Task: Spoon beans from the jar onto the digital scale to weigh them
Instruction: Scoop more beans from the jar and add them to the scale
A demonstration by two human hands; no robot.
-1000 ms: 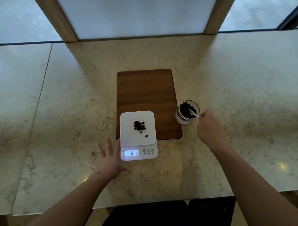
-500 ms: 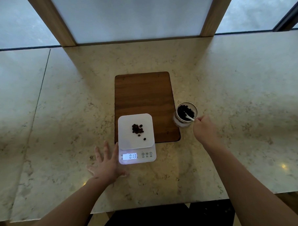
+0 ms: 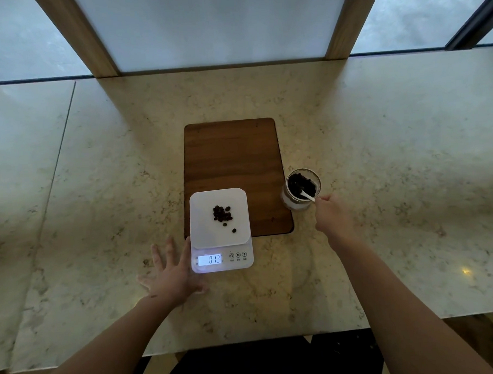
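Two hands show in my head view. My left hand (image 3: 173, 275) lies flat on the marble counter (image 3: 379, 152), fingers spread wide, touching the near-left edge of the digital scale (image 3: 220, 230), holding nothing. My right hand (image 3: 332, 215) pinches a white spoon (image 3: 307, 195), which dips into the jar (image 3: 301, 189) of beans right of the wooden board (image 3: 232, 156). A small pile of beans (image 3: 222, 214) sits on the scale's platform, display reading 013.

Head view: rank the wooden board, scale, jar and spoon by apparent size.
1. wooden board
2. scale
3. jar
4. spoon, only partly visible, its bowl down among the beans.
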